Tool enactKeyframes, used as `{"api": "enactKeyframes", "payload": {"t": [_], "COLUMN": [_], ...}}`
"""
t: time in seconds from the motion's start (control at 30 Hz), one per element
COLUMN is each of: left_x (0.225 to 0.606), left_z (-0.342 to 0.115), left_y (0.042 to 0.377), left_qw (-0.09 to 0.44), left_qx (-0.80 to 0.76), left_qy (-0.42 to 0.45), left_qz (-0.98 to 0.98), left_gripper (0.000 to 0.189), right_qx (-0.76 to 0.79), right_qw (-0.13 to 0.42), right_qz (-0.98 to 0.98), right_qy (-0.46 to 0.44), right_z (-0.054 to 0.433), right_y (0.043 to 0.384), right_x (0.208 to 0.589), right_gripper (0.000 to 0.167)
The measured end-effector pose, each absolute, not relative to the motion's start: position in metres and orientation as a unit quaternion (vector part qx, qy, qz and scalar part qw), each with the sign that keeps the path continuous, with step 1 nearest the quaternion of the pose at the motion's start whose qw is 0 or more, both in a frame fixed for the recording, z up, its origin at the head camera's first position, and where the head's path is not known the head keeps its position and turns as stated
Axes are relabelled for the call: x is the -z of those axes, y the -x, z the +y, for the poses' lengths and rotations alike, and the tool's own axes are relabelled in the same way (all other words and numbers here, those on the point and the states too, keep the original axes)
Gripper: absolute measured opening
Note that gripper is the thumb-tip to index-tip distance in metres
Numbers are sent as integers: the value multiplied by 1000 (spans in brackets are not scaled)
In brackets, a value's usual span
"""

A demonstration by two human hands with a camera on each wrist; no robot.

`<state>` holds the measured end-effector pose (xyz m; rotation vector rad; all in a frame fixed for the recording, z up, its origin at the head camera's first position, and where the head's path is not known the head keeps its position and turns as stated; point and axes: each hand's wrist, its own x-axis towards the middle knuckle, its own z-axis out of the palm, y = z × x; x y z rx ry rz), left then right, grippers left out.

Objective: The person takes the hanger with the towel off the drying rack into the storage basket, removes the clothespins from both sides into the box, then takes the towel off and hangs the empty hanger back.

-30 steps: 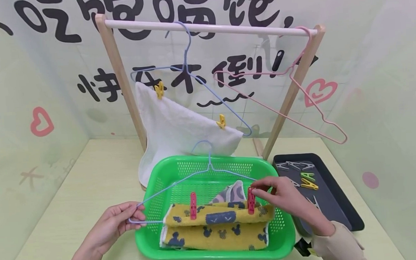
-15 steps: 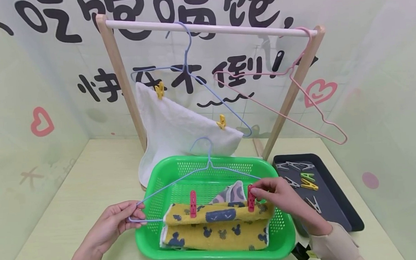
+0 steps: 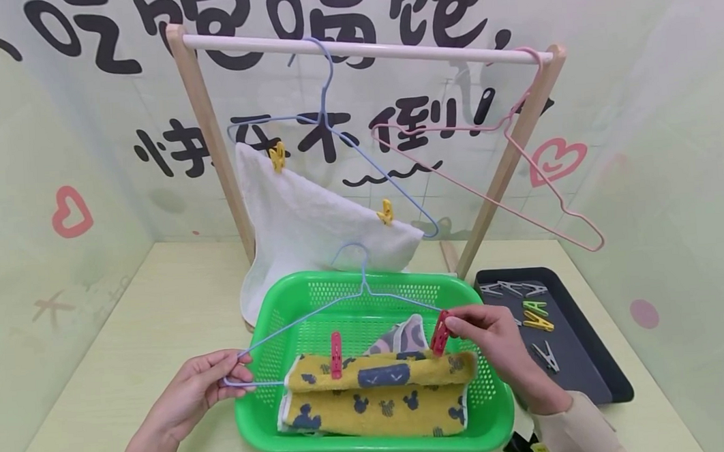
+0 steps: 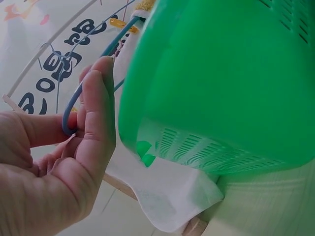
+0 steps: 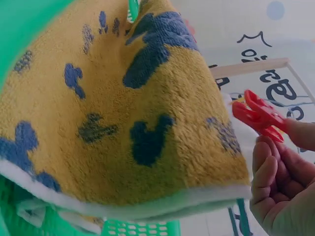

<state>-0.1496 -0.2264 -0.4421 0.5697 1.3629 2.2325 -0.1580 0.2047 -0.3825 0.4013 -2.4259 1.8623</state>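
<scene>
A yellow towel (image 3: 377,389) with dark mouse prints lies folded over the bottom wire of a blue hanger (image 3: 305,315) inside the green basket (image 3: 365,291). My left hand (image 3: 237,376) pinches the hanger's left corner beside the basket. In the left wrist view its fingers (image 4: 93,123) curl round the blue hanger wire (image 4: 68,115) against the green basket (image 4: 221,83). A pink peg (image 3: 336,356) stands clipped on the towel. My right hand (image 3: 450,327) pinches a red peg (image 3: 440,332), tilted just above the towel's right end. The right wrist view shows the red peg (image 5: 258,115) held clear of the yellow towel (image 5: 123,113).
A wooden rack (image 3: 210,145) with a white rod stands behind the basket. On it hang a blue hanger (image 3: 332,128) with a white towel (image 3: 312,222) held by yellow pegs, and a bare pink hanger (image 3: 495,178). A black tray (image 3: 583,337) with several pegs lies at the right.
The red peg stood upright on the towel's right end; now it is tilted and lifted off it in my right hand. The left hand has not moved.
</scene>
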Motion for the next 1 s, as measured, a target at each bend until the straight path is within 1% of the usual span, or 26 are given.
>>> {"api": "enactKeyframes", "payload": {"t": [0.1,0.27,0.43,0.57,0.73,1.0], "left_x": [442,443,444,445,445,445], "left_z": [-226,-226,-226,-227,-227,-227], "left_y": [150,150,151,151,152,153], "left_qw": [231,229,230,229,228,229], "left_qx": [-811,-813,-813,-812,-811,-812], "left_qy": [-205,-203,-203,-203,-203,-203], "left_qz": [496,495,495,497,499,497], "left_gripper": [40,40,40,41,41,41], "right_qx": [-605,-612,-559,-494,-455,-380], "right_qw": [58,88,127,131,131,113], "right_qz": [-784,-778,-815,-859,-880,-916], "right_qy": [-131,-111,-87,-42,14,53], "right_z": [209,224,250,274,299,329], "right_y": [158,157,157,156,158,161], "right_x": [382,377,371,373,383,398], "right_gripper": [14,7,13,20,25,28]}}
